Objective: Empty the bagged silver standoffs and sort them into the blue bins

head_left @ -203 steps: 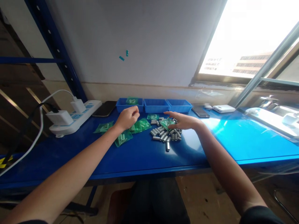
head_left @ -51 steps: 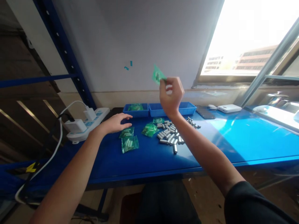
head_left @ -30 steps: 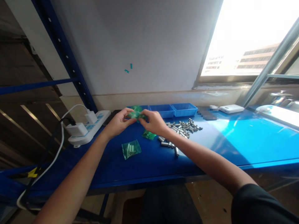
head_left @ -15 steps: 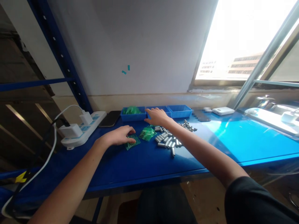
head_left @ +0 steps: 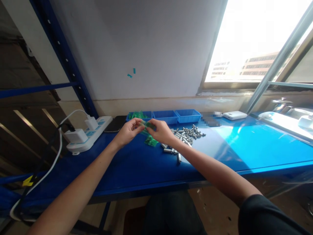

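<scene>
Between both hands, raised a little over the table, is a small green plastic bag (head_left: 146, 124). My left hand (head_left: 128, 132) pinches its left side, and my right hand (head_left: 160, 130) grips the right side with closed fingers. Most of the bag and its contents are hidden by the fingers. Below the hands, a second green bag (head_left: 151, 141) lies on the tabletop. Silver metal standoffs (head_left: 179, 158) are spread beside and partly behind my right hand. A heap of small metal screws or nuts (head_left: 195, 132) lies farther right.
Three joined blue bins (head_left: 188, 116) stand along the wall; the left one holds green bags (head_left: 137, 115). A black phone (head_left: 115, 124) and a white power strip (head_left: 91, 137) with plugs lie left on the blue table (head_left: 137, 173). A white device (head_left: 235, 115) rests to the right.
My left hand has lifted the bag off the table. My right hand has come back from the middle bin and down to the left, and now grips the bag too.
</scene>
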Available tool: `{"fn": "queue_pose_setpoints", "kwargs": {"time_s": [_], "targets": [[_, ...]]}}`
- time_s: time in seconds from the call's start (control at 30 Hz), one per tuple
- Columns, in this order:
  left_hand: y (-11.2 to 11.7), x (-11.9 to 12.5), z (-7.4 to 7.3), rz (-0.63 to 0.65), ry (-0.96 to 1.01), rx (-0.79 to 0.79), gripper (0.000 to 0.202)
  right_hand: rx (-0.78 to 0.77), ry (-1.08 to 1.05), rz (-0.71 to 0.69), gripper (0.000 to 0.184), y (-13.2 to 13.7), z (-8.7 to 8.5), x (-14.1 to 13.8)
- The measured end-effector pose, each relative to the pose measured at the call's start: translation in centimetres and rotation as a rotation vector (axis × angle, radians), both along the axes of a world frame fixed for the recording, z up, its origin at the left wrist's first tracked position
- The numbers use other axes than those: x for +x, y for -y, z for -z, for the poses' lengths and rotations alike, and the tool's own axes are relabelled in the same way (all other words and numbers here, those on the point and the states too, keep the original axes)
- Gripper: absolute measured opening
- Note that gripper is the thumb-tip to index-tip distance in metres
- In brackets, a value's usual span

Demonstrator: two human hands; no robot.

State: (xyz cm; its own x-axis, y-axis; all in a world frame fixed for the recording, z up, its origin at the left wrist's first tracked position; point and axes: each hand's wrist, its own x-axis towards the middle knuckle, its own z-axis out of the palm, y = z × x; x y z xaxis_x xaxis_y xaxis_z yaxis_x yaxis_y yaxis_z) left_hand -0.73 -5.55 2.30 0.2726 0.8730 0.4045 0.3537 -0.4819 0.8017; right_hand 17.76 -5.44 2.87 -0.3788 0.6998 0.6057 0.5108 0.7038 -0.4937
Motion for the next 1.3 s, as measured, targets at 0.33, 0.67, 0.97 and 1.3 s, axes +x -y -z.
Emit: {"fn": "queue_pose_setpoints", "kwargs": {"time_s": [0.33, 0.67, 0.97, 1.3], "targets": [[-0.6, 2.1, 4.2, -0.221, -0.742, 0.024, 0.061, 0.216, 0.337, 0.264, 0.027, -6.6, -5.1, -0.1], [-0.4, 0.9, 1.7, -0.190, -0.374, 0.090, 0.030, -0.021, 0.321, -0.070, 0.025, -1.6, 0.3, 1.2], [-0.6, 2.3, 3.6, -0.230, -0.488, 0.082, 0.060, 0.412, -0.297, 0.355, 0.029, -4.1, -6.6, 1.8], [-0.8, 2.7, 3.3, -0.317, -0.505, 0.091, 0.030, 0.004, 0.538, 0.308, 0.036, -4.7, -1.6, 0.8]]}}
